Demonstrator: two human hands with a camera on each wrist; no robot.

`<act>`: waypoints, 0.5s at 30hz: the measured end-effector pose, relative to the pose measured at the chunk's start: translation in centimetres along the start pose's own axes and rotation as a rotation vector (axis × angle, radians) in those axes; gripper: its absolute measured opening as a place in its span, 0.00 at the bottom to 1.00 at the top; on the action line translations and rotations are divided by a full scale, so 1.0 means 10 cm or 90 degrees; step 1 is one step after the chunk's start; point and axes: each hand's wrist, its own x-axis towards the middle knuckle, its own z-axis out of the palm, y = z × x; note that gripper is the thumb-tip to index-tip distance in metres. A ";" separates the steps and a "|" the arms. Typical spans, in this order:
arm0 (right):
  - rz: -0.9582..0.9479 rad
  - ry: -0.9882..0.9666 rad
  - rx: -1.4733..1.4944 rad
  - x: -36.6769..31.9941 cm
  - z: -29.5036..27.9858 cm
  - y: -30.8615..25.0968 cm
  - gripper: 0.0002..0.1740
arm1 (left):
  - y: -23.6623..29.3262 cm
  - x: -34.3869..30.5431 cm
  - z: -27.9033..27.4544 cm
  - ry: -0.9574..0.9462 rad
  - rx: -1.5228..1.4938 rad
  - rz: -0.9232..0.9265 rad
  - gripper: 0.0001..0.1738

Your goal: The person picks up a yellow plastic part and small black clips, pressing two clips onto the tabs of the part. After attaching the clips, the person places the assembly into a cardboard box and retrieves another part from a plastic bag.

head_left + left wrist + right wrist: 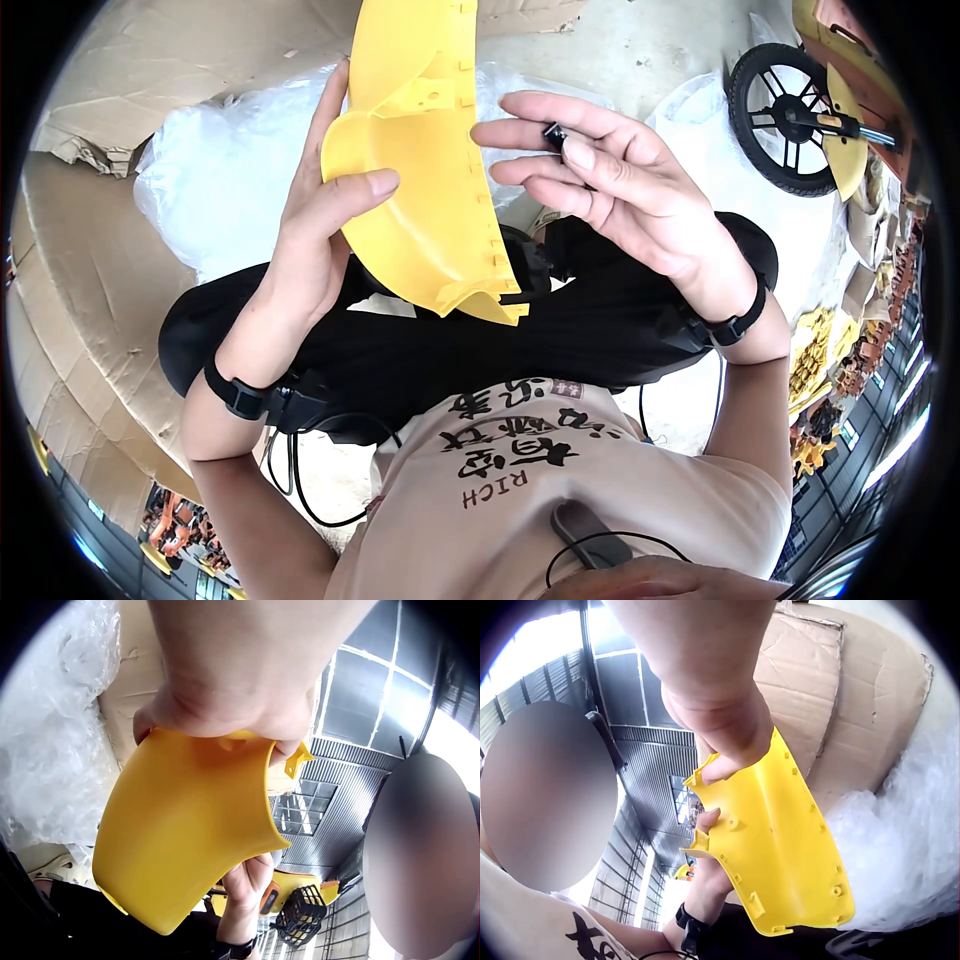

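A curved yellow plastic cover (420,190) stands raised over the lap, its inner side with small tabs along the edge facing the head camera. My left hand (325,195) grips its left side, thumb on the inner face and fingers behind. Right of the cover, my right hand (625,185) pinches a small black part (556,134) between thumb and fingers, palm turned up. In the left wrist view the smooth outer face of the cover (180,825) shows. The right wrist view shows the cover's ribbed inside (772,840), and the black part is hidden there.
Clear plastic wrap (220,180) lies on the floor beyond the knees, with flattened cardboard (95,290) to the left. A black spoked wheel (785,118) stands at the upper right. Piles of yellow parts (815,355) lie at the right.
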 end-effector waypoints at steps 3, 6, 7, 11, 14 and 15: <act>-0.051 0.003 -0.039 0.01 0.02 0.04 0.28 | -0.01 0.00 -0.01 0.000 -0.001 0.000 0.58; -0.057 0.000 -0.045 0.02 0.01 0.05 0.28 | -0.02 0.00 -0.02 0.003 -0.001 0.000 0.58; -0.046 0.011 -0.044 0.02 0.01 0.05 0.27 | -0.01 0.00 -0.03 0.004 -0.002 0.000 0.58; -0.021 0.014 -0.042 0.01 0.00 0.03 0.26 | -0.04 0.00 -0.06 0.003 0.009 -0.011 0.59; -0.017 0.031 -0.086 0.00 0.04 0.03 0.26 | -0.05 0.01 -0.07 0.003 0.009 -0.014 0.59; -0.017 0.031 -0.086 0.01 0.04 0.04 0.26 | -0.05 0.01 -0.07 0.000 0.004 -0.016 0.59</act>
